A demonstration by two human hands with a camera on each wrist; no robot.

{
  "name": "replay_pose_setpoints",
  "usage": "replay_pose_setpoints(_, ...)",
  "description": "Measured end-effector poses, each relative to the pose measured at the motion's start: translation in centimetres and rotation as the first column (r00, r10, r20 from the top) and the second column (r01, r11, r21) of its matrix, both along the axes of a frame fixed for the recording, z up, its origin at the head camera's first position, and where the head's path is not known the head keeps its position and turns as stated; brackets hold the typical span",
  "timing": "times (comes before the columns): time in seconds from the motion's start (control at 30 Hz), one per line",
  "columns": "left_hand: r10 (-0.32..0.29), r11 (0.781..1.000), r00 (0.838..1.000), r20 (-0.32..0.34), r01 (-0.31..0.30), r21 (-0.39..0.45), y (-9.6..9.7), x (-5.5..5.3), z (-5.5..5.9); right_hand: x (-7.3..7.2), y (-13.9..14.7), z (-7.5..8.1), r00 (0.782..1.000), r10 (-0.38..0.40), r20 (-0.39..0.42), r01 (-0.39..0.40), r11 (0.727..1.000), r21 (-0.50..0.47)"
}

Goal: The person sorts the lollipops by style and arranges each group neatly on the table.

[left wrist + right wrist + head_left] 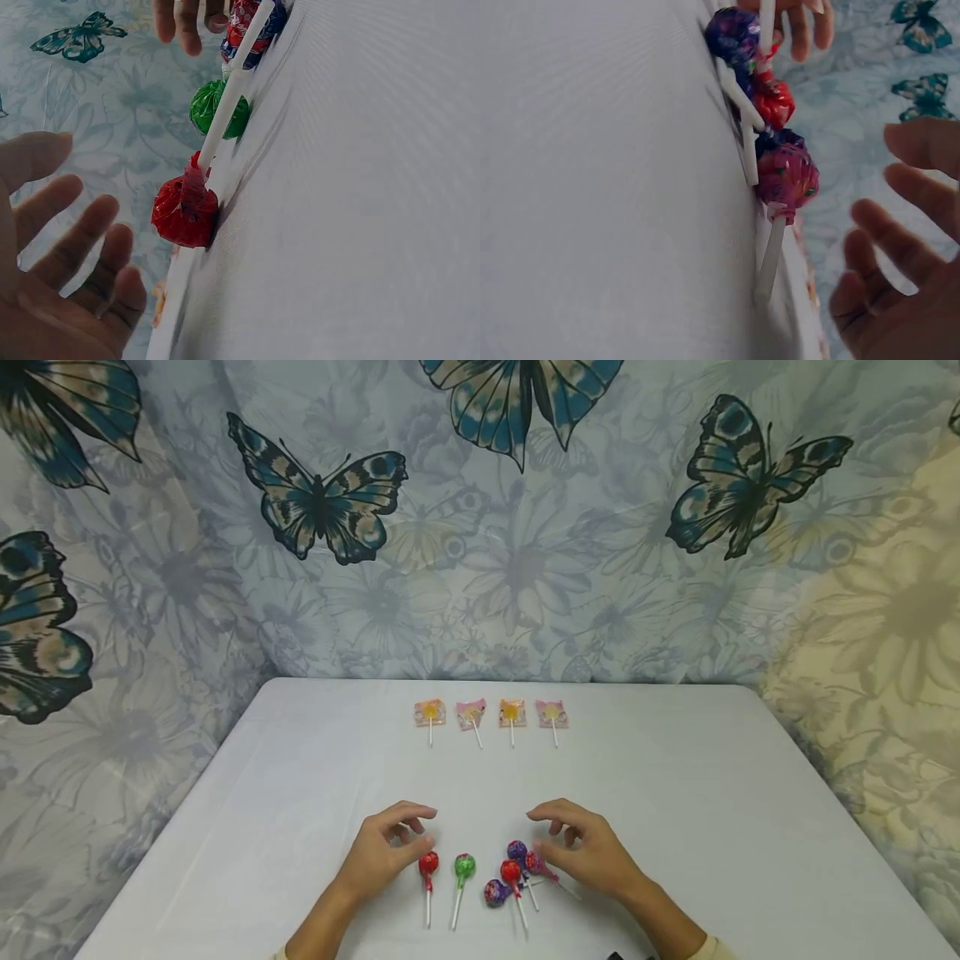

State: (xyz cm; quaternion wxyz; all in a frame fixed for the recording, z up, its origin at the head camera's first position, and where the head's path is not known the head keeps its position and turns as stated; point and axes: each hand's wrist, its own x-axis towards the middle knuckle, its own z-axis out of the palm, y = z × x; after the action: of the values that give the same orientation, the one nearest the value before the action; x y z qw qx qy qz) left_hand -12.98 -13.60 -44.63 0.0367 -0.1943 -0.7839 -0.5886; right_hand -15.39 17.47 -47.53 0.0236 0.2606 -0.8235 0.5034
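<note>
My left hand (pixel 384 853) hovers with loosely bent fingers just beside a red wrapped lollipop (pixel 428 863), holding nothing. In the left wrist view a gap shows between its fingers and the red lollipop (pixel 185 212). To the right lies a green lollipop (pixel 464 866), its stick toward me. Further right is a small heap: a red lollipop (pixel 510 871), two purple lollipops (pixel 495 893) and a pink lollipop (pixel 535 862), with sticks crossing. Over the heap's right side, my right hand (pixel 592 850) is relaxed, apart from the pink lollipop (pixel 787 176) in the right wrist view.
Toward the far edge of the white table (pixel 337 760), several flat lollipops (pixel 512 713) in clear square wrappers form a row, sticks facing me. A butterfly-patterned cloth (pixel 517 577) hangs behind and at the sides. A small black object (pixel 615 956) shows at the bottom edge.
</note>
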Motion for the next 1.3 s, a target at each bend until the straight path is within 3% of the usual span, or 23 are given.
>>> replay_pose_setpoints(0.1,-0.017,0.997,0.996,0.089,0.023,-0.072,-0.1,0.0,-0.3,-0.2,0.1,-0.9,0.998,0.067,0.011,-0.067,0.997,0.041)
replay_pose_setpoints(0.17,-0.035,0.993,0.991,0.127,0.049,-0.111,-0.4,-0.3,-1.3,-0.2,0.1,-1.2,0.994,0.111,0.012,-0.112,0.992,0.063)
replay_pose_setpoints(0.37,-0.087,0.967,0.99,0.113,0.111,-0.23,-1.5,-1.1,-4.0,-0.1,-0.2,-1.6,0.977,0.21,-0.043,-0.209,0.977,0.04)
replay_pose_setpoints(0.53,-0.124,0.946,0.988,0.092,0.145,-0.29,-1.5,-1.1,-3.7,-0.2,-0.1,-1.8,0.98,0.195,-0.048,-0.192,0.98,0.054)
replay_pose_setpoints(0.7,-0.122,0.934,0.99,0.073,0.139,-0.33,-1.7,-1.1,-3.8,-0.2,0.0,-2.0,0.986,0.166,-0.02,-0.165,0.984,0.067)
replay_pose_setpoints(0.97,-0.126,0.935,0.99,0.057,0.138,-0.327,-1.8,-1.0,-4.0,-0.2,0.0,-2.2,0.992,0.128,-0.024,-0.125,0.988,0.087)
replay_pose_setpoints(1.3,-0.106,0.935,0.994,-0.012,0.095,-0.341,-1.7,-1.0,-4.0,-0.1,-0.1,-2.1,0.998,0.065,0.018,-0.067,0.987,0.145)
